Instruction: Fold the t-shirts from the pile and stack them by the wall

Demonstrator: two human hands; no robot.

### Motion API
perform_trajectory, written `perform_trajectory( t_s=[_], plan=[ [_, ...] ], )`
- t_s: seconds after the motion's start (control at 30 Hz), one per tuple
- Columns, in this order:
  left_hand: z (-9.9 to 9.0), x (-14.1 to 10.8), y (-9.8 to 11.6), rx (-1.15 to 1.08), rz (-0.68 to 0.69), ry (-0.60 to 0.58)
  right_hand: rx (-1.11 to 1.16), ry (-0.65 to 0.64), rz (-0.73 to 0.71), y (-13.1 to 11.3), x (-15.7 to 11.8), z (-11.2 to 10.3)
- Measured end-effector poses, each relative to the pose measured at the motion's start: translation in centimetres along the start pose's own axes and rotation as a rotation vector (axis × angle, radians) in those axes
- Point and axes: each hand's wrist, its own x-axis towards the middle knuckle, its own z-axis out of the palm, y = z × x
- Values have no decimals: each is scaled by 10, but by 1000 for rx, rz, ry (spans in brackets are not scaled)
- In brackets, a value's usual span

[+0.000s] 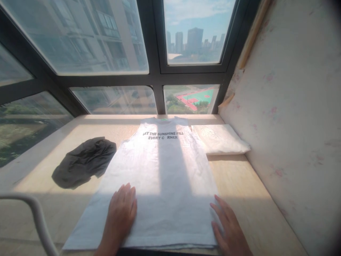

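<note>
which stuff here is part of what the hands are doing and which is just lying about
In use:
White printed shirt, spread flat
Left hand, resting on it
Right hand, at its right edge

Apparently not involved:
Crumpled dark cloth, left
Pale fabric bundle, right
Curved pale bar, lower left

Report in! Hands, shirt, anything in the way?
Left hand on white shirt, right hand at its edge. Shirt spread flat. Dark cloth close left, pale cloth close right.
</note>
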Motion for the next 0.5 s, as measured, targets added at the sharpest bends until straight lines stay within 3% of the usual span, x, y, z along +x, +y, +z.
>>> perform_trajectory(
  t_s=[0.1, 0.23, 0.3, 0.4, 0.5],
  plan=[
    [-13, -7, 67, -240, 144, 17, 118, 32, 232, 7, -9, -9],
    [-15, -23, 177, -575, 377, -115, 299, -156, 403, 12, -10, -22],
    [-4, -31, 223, -622, 472, -81, 395, -221, 447, 10, -7, -31],
    [13, -36, 266, -636, 456, 1, 571, -294, 494, 1, -1, -47],
    [15, -29, 276, -744, 347, -42, 735, -392, 485, -5, 15, -64]
  ],
)
